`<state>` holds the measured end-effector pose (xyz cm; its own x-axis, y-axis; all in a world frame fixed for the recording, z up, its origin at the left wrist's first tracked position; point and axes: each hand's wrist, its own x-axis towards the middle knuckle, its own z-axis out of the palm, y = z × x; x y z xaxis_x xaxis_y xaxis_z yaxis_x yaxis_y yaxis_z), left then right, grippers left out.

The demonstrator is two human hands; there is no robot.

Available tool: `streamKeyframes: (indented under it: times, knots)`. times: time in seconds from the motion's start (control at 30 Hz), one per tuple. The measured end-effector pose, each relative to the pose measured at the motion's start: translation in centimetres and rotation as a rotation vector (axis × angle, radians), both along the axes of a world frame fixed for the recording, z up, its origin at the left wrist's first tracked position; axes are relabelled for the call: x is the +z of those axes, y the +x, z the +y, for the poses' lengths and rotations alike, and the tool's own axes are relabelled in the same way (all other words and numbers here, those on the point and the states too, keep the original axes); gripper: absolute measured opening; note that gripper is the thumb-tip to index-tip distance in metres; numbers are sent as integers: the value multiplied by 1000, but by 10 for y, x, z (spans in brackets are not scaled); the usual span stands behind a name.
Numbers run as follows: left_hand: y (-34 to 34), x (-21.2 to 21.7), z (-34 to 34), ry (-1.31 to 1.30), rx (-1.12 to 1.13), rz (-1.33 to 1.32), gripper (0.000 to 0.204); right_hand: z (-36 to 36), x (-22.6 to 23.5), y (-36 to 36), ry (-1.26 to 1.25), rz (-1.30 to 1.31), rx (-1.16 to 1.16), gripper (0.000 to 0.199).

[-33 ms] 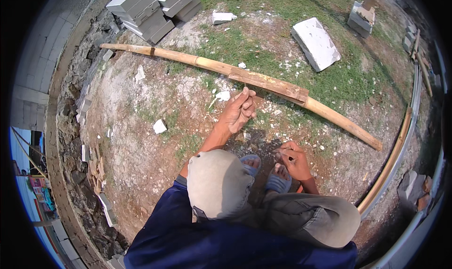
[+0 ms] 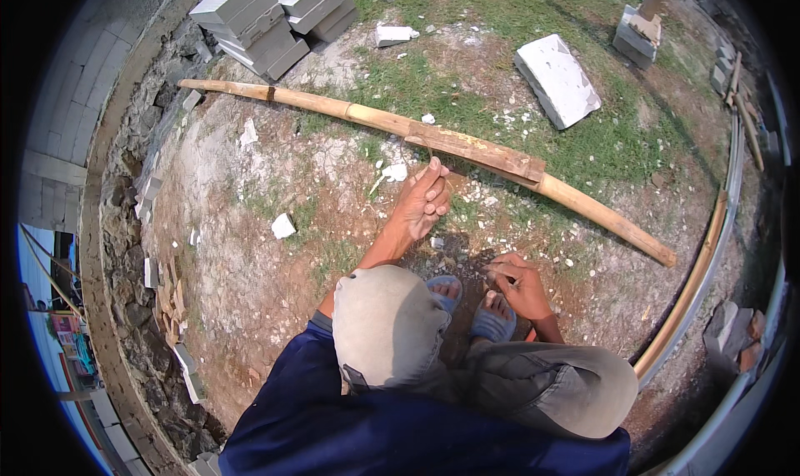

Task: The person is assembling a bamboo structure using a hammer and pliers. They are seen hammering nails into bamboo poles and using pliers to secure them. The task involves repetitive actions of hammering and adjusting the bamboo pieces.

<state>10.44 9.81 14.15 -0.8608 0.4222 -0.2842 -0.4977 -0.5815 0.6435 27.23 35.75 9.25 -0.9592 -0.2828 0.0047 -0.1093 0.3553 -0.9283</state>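
A long bamboo pole [image 2: 600,217] lies across the ground in front of me, with a short weathered wooden board [image 2: 479,154] along its middle. Just below that board, my left hand [image 2: 423,202] is raised with its fingers pinched. A thin strand seems to stick up from the fingertips, too fine to name. Lower and to the right, my right hand [image 2: 518,286] is closed near my sandalled feet [image 2: 495,318]. Its thumb and fingers come together at a small dark thing that I cannot make out. Neither hand appears to touch the pole.
Grey blocks [image 2: 250,26] are stacked at the far left, beside a rough stone edge [image 2: 125,268]. A large pale block [image 2: 557,80] lies on grass at the far right. A post on a concrete footing [image 2: 637,36] stands beyond it. White rubble [image 2: 283,225] dots the ground.
My left hand has shifted slightly left and down, and its fingers have turned a little. The right hand stays nearly in place. The pole and board have not moved.
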Motion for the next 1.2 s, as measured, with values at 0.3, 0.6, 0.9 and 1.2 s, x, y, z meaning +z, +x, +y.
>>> streamKeyframes:
  times: [0.3, 0.6, 0.9, 1.2]
  knots:
    - [30, -11, 50, -180, 156, -45, 45, -38, 77, -50, -172, 50, -211, 60]
    - [28, -9, 37, 60, 200, -151, 47, -71, 4, -33, -482, -488, -145, 35]
    - [32, -10, 42, -54, 243, -12, 57, -65, 3, -17, -579, -582, -64, 34]
    - [22, -3, 12, 35, 42, 51, 47, -75, 57, -19, -872, -917, -115, 27]
